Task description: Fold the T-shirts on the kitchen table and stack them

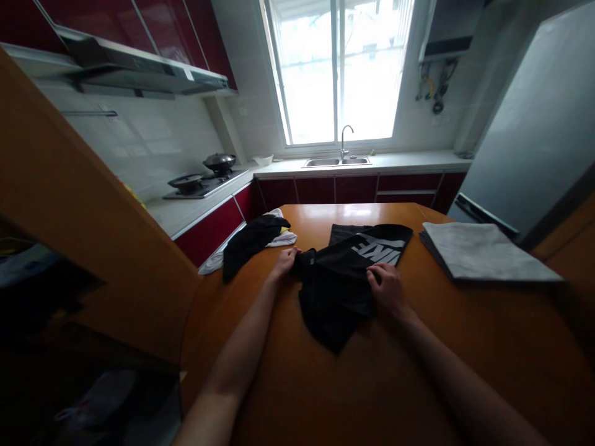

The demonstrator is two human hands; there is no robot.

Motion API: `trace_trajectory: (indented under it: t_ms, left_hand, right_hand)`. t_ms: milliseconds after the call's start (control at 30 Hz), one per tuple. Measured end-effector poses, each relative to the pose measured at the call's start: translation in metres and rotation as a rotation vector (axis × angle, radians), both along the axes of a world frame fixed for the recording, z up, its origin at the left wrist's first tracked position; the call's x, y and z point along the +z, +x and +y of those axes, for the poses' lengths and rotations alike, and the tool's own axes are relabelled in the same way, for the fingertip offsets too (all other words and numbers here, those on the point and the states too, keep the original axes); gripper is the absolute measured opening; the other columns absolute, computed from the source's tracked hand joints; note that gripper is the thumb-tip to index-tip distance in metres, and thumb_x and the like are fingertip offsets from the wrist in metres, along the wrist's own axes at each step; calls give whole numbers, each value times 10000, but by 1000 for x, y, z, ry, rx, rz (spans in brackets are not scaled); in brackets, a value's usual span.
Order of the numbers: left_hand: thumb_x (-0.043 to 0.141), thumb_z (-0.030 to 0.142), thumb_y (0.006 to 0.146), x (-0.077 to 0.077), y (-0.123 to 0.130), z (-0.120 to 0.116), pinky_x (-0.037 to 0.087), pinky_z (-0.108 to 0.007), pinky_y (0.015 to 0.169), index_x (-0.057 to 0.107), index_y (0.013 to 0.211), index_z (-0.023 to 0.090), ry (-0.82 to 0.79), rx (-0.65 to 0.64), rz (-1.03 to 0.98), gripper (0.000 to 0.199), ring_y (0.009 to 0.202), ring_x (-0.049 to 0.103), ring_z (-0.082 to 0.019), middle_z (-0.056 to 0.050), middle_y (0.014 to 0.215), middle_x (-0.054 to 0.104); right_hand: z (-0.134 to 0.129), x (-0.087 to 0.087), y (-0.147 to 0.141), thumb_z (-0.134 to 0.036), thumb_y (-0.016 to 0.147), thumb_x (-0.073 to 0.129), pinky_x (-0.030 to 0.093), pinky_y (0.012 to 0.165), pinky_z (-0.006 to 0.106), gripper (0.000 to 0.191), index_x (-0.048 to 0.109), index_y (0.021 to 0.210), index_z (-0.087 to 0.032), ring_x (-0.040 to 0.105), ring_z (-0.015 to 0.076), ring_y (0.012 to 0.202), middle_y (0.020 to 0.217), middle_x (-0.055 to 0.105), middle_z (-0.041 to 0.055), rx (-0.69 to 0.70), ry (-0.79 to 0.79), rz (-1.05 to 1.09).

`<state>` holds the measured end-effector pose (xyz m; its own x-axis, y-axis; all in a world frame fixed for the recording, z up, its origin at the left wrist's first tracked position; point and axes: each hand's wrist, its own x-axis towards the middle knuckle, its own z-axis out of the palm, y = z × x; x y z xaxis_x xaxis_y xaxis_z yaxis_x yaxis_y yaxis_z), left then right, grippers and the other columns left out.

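Observation:
A black T-shirt (pixel 337 291) with a grey printed logo lies partly bunched on the wooden table (pixel 288 384), its collar toward the left. My left hand (pixel 284 263) pinches the cloth near the collar. At the shirt's right side my right hand (pixel 385 286) grips the fabric just below the lettering, fingers closed. Part of the shirt's far edge lies flat on the tabletop behind the logo.
At the table's left edge lies a heap of black and white clothes (pixel 255 238). Folded grey cloth (pixel 488 251) rests on the right. Beyond are a stove (pixel 209 184) with pans, a sink (pixel 323 162) and a fridge (pixel 525 124).

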<state>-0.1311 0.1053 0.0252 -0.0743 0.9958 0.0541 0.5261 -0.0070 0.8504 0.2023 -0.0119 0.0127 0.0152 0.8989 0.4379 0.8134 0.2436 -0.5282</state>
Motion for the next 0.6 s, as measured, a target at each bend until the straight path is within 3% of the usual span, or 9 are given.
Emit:
trace_trajectory:
  t_ms: [100,200,400,533,600]
  left_hand:
    - [588,523,886,5,-3,-7,513,-274,719,719,1057,91,-63,-11,-87,482,829,690,-214,-103,923,754]
    - [688,438,826,13,-4,-18,493,-243,615,707,1111,95,-157,-91,-161,446,699,670,-172,-87,874,750]
    - [815,317,677,28,3,-37,505,-241,618,747,1084,137,-305,-307,-237,450,737,683,-186,-77,913,763]
    - [799,330,661,33,7,-42,489,-244,649,763,1019,137,-399,-525,-184,409,770,667,-188,-62,922,760]
    - [785,363,664,35,9,-42,476,-247,636,762,955,124,-340,-562,-131,377,739,651,-182,-57,861,745]
  right_hand:
    - [-33,11,-23,-445,978,500,380,1018,396,316,728,1045,-237,554,248,1109,1141,665,78,235,10,-84]
    - [-61,14,-35,-463,928,611,376,1012,421,320,707,1140,-242,559,260,1094,1154,662,80,343,-38,-199]
    - [-75,9,-17,-149,920,552,404,941,364,223,737,1009,-236,593,216,990,1010,683,54,321,-157,-286]
    - [-69,6,13,-100,881,530,419,940,351,262,739,974,-228,610,207,972,1010,694,45,251,-172,-224]
    - [-66,7,33,-117,876,521,438,931,356,256,735,970,-221,622,213,959,1014,701,51,198,-158,-170]
